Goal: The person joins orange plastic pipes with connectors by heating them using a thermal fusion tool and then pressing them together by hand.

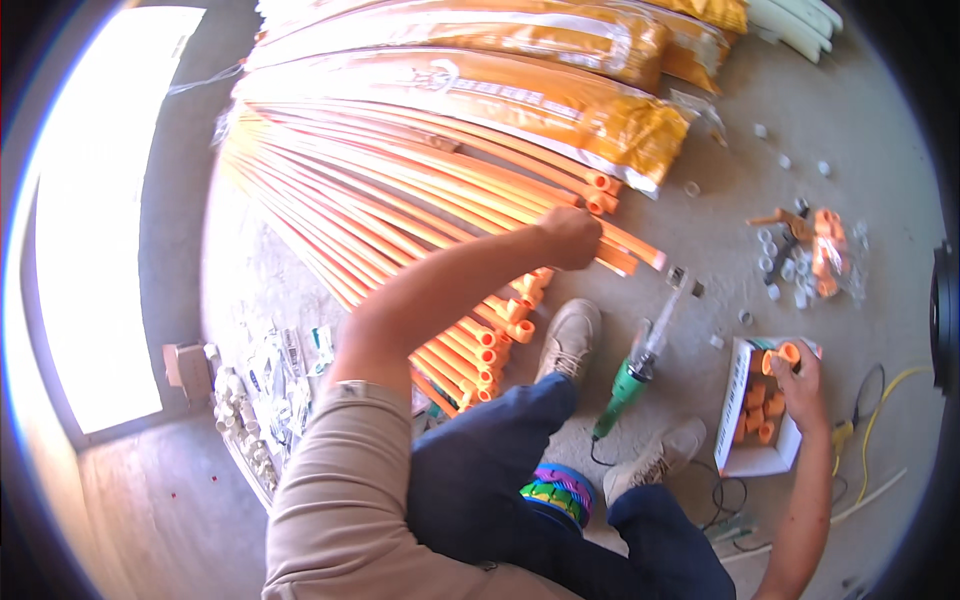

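My left hand (570, 238) is closed around an orange plastic pipe (635, 245) near its end, above a fan of long orange pipes (380, 190). Another pipe end shows just below it. At the right, my right hand (802, 388) grips an orange pipe fitting (785, 356) at the far edge of a white cardboard box (755, 462). Several loose orange fittings (762, 412) lie inside that box. Between my shoes is a green-handled pipe-welding tool (627, 385), its metal head (684, 280) close to the end of the pipe I hold.
Pipes with fittings on their ends (487, 355) lie beside my left shoe (572, 335). Orange plastic-wrapped bundles (480, 85) lie at the back. Bagged orange fittings (828, 250) and white pieces are scattered at the right. A yellow cable (868, 440) crosses the floor near the box.
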`<state>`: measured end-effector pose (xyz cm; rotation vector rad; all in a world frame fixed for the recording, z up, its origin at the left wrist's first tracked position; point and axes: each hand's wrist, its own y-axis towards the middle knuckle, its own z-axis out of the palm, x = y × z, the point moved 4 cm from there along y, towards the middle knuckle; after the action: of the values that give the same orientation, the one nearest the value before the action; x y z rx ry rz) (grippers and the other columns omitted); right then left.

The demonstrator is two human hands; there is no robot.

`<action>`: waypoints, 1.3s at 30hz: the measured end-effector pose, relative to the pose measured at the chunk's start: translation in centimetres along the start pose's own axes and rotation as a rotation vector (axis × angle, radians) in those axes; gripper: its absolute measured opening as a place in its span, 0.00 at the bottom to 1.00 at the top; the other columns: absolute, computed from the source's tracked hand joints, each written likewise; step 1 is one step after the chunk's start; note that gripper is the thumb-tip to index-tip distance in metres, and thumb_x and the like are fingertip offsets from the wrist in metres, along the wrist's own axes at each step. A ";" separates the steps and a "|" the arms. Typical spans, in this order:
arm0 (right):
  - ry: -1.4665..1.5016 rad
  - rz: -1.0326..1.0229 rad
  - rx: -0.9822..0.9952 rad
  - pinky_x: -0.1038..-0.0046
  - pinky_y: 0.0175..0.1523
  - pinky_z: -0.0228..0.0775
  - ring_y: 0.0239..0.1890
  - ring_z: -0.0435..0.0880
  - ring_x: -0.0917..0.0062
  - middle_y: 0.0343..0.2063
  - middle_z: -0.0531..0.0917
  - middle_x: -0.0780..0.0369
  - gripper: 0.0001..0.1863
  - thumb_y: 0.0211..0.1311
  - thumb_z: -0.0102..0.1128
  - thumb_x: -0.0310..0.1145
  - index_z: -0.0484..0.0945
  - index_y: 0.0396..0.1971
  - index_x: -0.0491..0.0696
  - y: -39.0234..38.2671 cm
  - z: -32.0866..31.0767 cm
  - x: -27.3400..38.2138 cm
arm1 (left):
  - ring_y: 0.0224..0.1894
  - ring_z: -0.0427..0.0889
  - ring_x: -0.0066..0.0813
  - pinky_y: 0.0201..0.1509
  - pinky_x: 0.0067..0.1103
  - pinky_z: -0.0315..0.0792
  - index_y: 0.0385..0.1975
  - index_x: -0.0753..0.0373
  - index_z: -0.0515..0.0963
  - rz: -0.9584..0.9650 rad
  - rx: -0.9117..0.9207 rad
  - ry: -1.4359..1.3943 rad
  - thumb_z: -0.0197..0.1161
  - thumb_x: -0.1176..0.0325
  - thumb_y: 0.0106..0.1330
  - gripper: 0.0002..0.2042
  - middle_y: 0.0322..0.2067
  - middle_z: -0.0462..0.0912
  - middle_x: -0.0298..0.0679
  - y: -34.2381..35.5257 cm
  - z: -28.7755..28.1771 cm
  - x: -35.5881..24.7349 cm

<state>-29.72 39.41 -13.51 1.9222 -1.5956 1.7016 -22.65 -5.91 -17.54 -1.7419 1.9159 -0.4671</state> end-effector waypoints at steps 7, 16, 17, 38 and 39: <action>-0.163 -0.121 0.143 0.72 0.58 0.72 0.48 0.80 0.77 0.42 0.82 0.61 0.21 0.63 0.71 0.35 0.79 0.50 0.39 4.6 1.0 2.0 | 0.40 0.89 0.46 0.42 0.37 0.83 0.30 0.63 0.86 0.008 0.043 -0.046 0.62 0.68 0.57 0.09 0.35 0.89 0.47 1.8 -1.4 -4.1; -0.117 -0.225 0.085 0.71 0.51 0.74 0.42 0.81 0.78 0.38 0.85 0.60 0.22 0.68 0.68 0.43 0.79 0.50 0.41 8.7 4.8 1.6 | 0.35 0.89 0.47 0.43 0.39 0.83 0.30 0.61 0.85 0.081 0.068 0.136 0.60 0.65 0.61 0.09 0.31 0.87 0.49 2.4 0.6 -2.7; -0.129 -0.278 0.076 0.70 0.48 0.74 0.39 0.81 0.77 0.34 0.84 0.60 0.22 0.67 0.68 0.46 0.79 0.48 0.42 8.7 4.9 1.4 | 0.36 0.88 0.50 0.44 0.41 0.82 0.29 0.63 0.84 -0.043 0.034 0.043 0.59 0.66 0.61 0.09 0.31 0.87 0.49 2.4 -0.1 -3.0; -0.276 -0.315 0.124 0.64 0.47 0.77 0.39 0.87 0.57 0.36 0.87 0.48 0.22 0.65 0.69 0.39 0.78 0.51 0.40 11.3 9.4 -2.2 | 0.40 0.88 0.52 0.48 0.40 0.82 0.33 0.66 0.86 0.021 0.054 -0.012 0.64 0.66 0.62 0.10 0.33 0.87 0.53 7.8 3.3 -5.4; -0.265 -0.312 0.131 0.65 0.47 0.77 0.38 0.88 0.58 0.36 0.87 0.49 0.22 0.65 0.69 0.39 0.77 0.51 0.40 11.4 9.5 -2.1 | 0.39 0.88 0.52 0.47 0.40 0.82 0.34 0.66 0.86 0.026 0.050 -0.017 0.65 0.66 0.61 0.10 0.34 0.87 0.53 8.0 3.3 -5.4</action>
<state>-31.51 29.38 -24.45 2.3969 -1.1926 1.5086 -27.00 0.68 -23.97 -1.6820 1.8972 -0.4850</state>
